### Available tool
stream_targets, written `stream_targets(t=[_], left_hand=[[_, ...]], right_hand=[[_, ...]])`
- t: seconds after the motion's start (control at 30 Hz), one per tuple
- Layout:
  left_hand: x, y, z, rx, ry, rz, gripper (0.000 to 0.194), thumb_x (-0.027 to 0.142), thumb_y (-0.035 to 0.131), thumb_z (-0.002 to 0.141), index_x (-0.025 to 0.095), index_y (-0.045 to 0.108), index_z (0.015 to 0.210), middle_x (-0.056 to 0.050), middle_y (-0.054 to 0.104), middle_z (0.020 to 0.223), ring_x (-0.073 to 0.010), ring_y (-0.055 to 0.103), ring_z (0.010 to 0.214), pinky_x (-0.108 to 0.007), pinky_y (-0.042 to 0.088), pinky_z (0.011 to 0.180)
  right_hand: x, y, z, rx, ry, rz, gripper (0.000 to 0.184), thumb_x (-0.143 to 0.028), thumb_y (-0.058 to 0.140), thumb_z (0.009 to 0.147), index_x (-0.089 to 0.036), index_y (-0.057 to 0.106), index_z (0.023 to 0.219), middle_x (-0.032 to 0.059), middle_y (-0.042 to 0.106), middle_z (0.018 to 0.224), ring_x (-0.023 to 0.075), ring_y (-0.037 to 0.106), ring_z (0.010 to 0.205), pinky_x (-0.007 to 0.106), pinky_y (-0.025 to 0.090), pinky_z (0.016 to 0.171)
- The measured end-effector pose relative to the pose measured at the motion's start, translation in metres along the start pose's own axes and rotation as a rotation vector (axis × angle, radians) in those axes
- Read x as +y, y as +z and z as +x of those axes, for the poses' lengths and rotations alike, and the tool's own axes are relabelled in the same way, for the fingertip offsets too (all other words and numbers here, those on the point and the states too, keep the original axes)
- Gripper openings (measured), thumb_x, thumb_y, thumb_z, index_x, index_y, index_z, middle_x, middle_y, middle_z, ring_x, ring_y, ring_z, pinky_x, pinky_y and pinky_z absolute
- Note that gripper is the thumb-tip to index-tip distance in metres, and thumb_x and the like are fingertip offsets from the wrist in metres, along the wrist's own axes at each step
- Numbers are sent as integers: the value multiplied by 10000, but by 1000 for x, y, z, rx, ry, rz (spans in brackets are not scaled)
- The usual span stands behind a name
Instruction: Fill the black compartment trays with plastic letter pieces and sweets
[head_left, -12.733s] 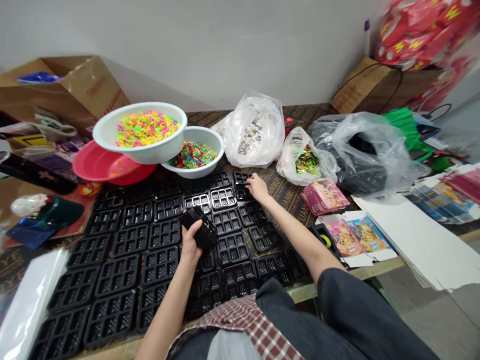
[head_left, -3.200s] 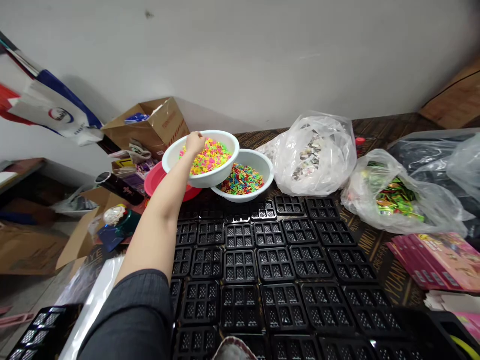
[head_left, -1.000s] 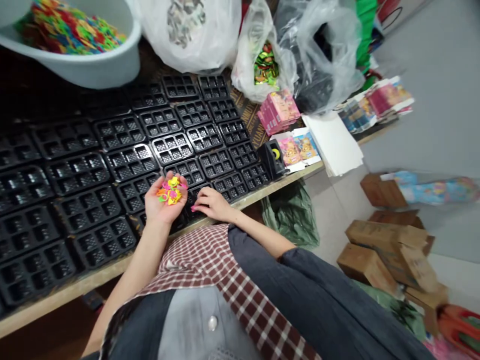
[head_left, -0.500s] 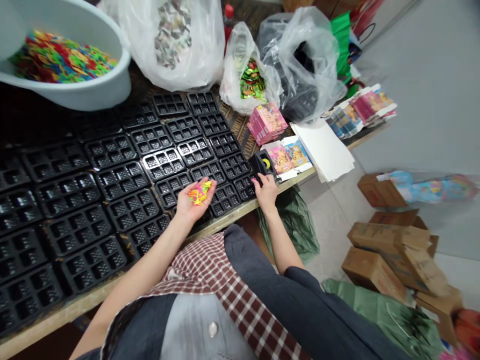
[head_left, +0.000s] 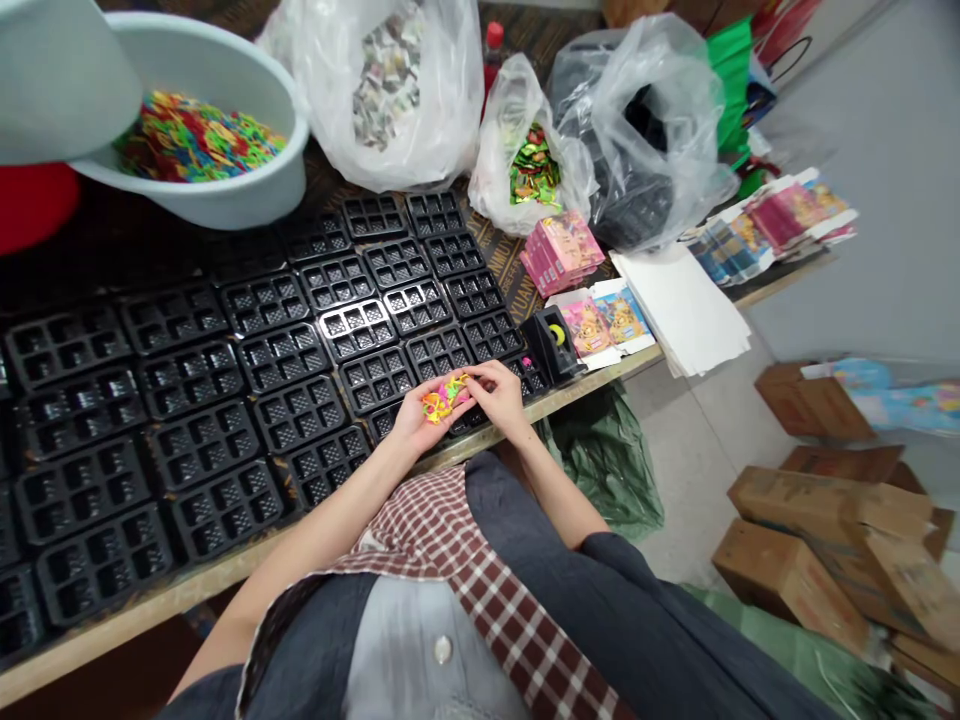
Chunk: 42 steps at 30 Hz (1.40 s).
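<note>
My left hand point(head_left: 416, 425) is cupped palm up over the front row of trays. In it lies a heap of small colourful plastic pieces point(head_left: 442, 402), yellow, pink, green and orange. The fingertips of my right hand point(head_left: 501, 398) are pinched together at the right side of this heap; what is between them is hidden. Beneath and around both hands lie black trays point(head_left: 375, 379) with small square compartments, set out in rows. One pink piece point(head_left: 526, 362) sits in the tray at the right end of the front row, just beyond my right hand.
A pale blue basin point(head_left: 225, 205) with coloured pieces stands back left. Plastic bags point(head_left: 457, 130) of packets are behind the trays. To the right are a tape dispenser point(head_left: 551, 345), pink boxes point(head_left: 562, 250) and white sheets point(head_left: 686, 305). Cardboard boxes point(head_left: 799, 575) stand on the floor.
An earlier frame shows an arm reaching into the upper basin. Since then the heap appeared in my left hand. My right hand moved from the end tray back to it, and a pink piece lies there.
</note>
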<state>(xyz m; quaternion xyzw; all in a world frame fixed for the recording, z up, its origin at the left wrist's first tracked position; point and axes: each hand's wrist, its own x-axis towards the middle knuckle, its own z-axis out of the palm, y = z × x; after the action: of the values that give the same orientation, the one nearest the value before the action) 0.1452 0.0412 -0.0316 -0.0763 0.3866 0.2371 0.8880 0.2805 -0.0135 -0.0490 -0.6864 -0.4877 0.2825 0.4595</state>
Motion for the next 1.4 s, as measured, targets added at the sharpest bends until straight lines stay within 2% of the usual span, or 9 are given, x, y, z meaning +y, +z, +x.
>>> stream_targets(t=[0.23,0.4,0.53,0.67,0.73,0.87,1.0,1.23,1.4], left_hand=[[1,-1,1,-22,-31,45,434,119,418,862,64,596,1254,-149,749,930,-226,736,858,-369,585,842],[5,-1,0,-14,-30,46,471,142,444,860,72,563,1310,-162,738,1013,-226,725,933,-338,578,844],[10,-1,-3,-12,5,3,498,154,436,865,58,532,1343,-175,732,1029,-236,718,966,-353,571,866],[19,-3,-3,-40,60,-50,510,162,446,868,60,514,1363,-183,722,1078,-254,697,1040,-378,557,909],[22,-4,-2,-48,73,-65,506,160,436,875,67,514,1367,-185,716,1109,-256,684,1076,-380,550,925],[26,-7,2,-81,95,-73,488,169,406,901,95,523,1369,-166,710,1151,-242,680,1084,-366,555,917],[25,-10,3,-105,89,-23,473,157,416,899,130,548,1352,-134,710,1169,-217,698,1035,-344,569,887],[24,-10,0,-110,101,0,463,153,414,905,154,552,1347,-116,704,1185,-224,683,1070,-358,583,851],[26,-12,-1,-50,90,-10,439,177,426,914,145,565,1329,-111,736,1067,-205,718,938,-281,590,708]], right_hand=[[4,-14,12,20,-112,-151,160,-202,581,854,-203,741,850,36,655,860,138,605,714,261,504,626],[33,-40,66,170,-147,-542,221,-159,499,895,-175,719,899,89,629,905,211,583,868,357,489,810],[45,-50,99,55,-110,-798,272,-74,458,857,-141,721,857,140,608,903,269,546,926,420,468,846],[19,-40,81,51,-213,-583,247,-205,520,898,-166,702,1060,135,596,1061,262,560,1010,431,491,891],[1,-30,61,-43,-188,-353,293,-365,624,866,-198,680,1100,105,600,1076,231,603,945,390,536,818],[-18,-4,29,-262,175,56,448,-552,709,748,-218,588,1021,2,627,756,164,627,630,310,551,576],[-16,12,21,-285,435,360,547,-593,753,656,-242,450,945,-64,613,642,143,620,551,240,515,461],[-18,14,17,-222,406,446,544,-501,818,609,-238,461,924,-72,638,652,118,618,555,237,538,533],[-6,-6,17,85,188,192,410,-470,700,772,-239,486,1034,4,694,835,163,669,724,312,556,688]])
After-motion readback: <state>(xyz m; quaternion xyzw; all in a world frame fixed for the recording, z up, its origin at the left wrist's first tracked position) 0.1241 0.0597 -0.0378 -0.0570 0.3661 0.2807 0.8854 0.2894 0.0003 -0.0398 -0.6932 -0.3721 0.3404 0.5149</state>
